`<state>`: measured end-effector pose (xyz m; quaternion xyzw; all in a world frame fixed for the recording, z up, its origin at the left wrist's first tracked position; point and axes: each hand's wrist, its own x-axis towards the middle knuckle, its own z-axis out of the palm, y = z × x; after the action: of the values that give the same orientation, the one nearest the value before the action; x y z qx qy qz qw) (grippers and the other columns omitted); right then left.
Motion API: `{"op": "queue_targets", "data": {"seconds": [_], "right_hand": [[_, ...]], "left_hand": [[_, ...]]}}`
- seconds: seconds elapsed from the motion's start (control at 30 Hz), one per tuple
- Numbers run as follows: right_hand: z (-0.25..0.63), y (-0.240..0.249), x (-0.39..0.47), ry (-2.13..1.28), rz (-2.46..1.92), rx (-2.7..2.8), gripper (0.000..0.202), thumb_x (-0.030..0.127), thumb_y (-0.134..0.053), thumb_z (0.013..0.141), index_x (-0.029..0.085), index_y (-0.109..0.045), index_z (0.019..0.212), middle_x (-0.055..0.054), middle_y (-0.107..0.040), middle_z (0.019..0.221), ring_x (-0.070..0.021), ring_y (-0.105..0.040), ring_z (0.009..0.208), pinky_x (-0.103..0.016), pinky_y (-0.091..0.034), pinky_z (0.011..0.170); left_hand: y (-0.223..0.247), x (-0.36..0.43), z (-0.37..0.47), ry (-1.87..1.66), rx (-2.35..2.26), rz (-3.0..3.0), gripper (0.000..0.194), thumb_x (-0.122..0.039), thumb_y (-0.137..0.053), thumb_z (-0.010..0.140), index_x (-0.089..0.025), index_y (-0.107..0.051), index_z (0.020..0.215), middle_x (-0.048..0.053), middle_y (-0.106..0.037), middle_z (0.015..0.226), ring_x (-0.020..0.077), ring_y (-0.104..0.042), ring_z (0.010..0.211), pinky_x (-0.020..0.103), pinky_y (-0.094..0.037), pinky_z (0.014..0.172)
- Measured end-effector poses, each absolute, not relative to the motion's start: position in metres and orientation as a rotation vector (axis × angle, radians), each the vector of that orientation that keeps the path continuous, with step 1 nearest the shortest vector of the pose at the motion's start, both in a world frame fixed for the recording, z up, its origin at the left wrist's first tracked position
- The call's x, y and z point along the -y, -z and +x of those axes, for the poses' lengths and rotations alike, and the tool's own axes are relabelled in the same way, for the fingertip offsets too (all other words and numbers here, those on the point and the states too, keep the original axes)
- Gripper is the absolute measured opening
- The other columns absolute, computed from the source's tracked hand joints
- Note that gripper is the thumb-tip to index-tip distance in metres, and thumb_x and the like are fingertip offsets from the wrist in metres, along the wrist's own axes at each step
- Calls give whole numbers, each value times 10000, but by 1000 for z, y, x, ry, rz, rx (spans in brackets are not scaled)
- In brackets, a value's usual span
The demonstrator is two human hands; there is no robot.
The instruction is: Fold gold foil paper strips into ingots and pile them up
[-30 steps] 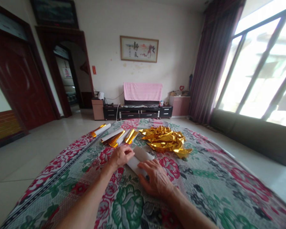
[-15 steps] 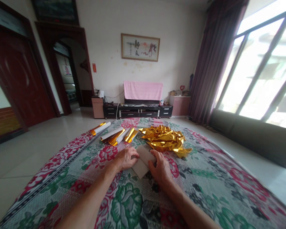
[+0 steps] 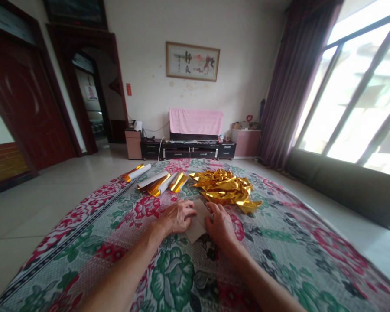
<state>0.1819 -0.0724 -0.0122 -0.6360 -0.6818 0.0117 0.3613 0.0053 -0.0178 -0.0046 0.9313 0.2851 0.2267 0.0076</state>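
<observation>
Holding a folded paper (image 3: 197,227), plain greyish white, pointed at the near corner, on a flowered tablecloth (image 3: 172,277), curled fingers of left hand (image 3: 178,216) and right hand (image 3: 222,224) at opposite edges, near crumpled gold foil (image 3: 225,188).

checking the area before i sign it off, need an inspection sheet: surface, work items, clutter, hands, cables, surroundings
Surface: flowered tablecloth with a curved far edge
Work items: pale paper between the hands; gold-and-white rolls far left of it; crumpled-looking gold pile beyond the right hand
Clutter: small ornament and other small items on the black cabinet
Hands: left hand at the paper's left edge, right hand at its right; grip unclear
Cables: white cable down the cabinet front, lower end hidden
Surroundings: red door left; curtain and bright window right
</observation>
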Motion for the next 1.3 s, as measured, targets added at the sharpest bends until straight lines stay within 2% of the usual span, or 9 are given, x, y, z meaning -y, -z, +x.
{"op": "queue_targets", "data": {"seconds": [0.27,0.4,0.5,0.63,0.83,0.97,1.07,1.2,1.3], "right_hand": [[177,11,79,-51,-1414,1846,365,85,-468,706,200,-530,1047,-57,-568,962,-186,-528,881,-286,-414,759],[175,11,83,-97,-1344,1917,345,138,-526,709,198,-515,1049,-39,-572,893,-176,-521,831,-286,-412,744],[174,10,88,-71,-1332,1993,214,168,-536,727,199,-547,939,-31,-559,842,-166,-508,798,-278,-401,725],[173,6,93,-34,-1301,2101,65,181,-510,765,190,-569,791,-32,-545,812,-148,-494,774,-267,-386,722],[173,0,98,-8,-1267,2187,92,221,-517,770,182,-595,796,-40,-544,817,-147,-489,773,-273,-377,727],[173,-1,99,-28,-1249,2227,112,216,-542,733,182,-606,818,-38,-550,821,-153,-493,783,-277,-378,727],[174,-2,100,-63,-1206,2223,165,201,-558,701,182,-601,859,-43,-567,868,-161,-503,817,-285,-386,754],[179,-2,101,-111,-1131,2226,257,181,-562,679,184,-589,935,-49,-582,980,-171,-514,901,-297,-390,822],[182,-3,102,-128,-1117,2228,269,151,-546,684,187,-584,948,-47,-592,983,-172,-523,915,-301,-395,846]], "left_hand": [[2,19,6,-670,-840,2896,286,-107,-456,722,-198,-633,928,38,-618,1007,174,-534,981,322,-384,932],[4,20,6,-752,-936,2785,267,-103,-481,683,-179,-606,907,45,-611,928,176,-543,913,298,-432,855],[8,17,5,-824,-993,2705,235,-116,-512,661,-175,-582,877,39,-594,877,167,-548,852,275,-457,788],[11,14,2,-980,-1123,2652,228,-103,-532,634,-171,-557,850,39,-582,852,177,-543,844,294,-460,789],[1,18,2,-1174,-1291,2614,213,-126,-468,747,-192,-600,901,44,-585,905,169,-540,888,291,-449,828],[4,19,3,-1023,-1243,2697,190,-205,-470,799,-217,-647,865,32,-599,886,167,-535,886,286,-450,820],[10,17,1,-899,-1246,2752,193,-200,-474,798,-219,-661,842,32,-604,868,171,-529,887,292,-448,812],[14,13,-2,-854,-1242,2788,220,-192,-457,813,-220,-664,883,37,-602,874,168,-524,893,309,-433,842],[16,10,-2,-847,-1229,2801,222,-222,-457,825,-224,-661,913,44,-595,900,172,-523,902,317,-434,841]]}}
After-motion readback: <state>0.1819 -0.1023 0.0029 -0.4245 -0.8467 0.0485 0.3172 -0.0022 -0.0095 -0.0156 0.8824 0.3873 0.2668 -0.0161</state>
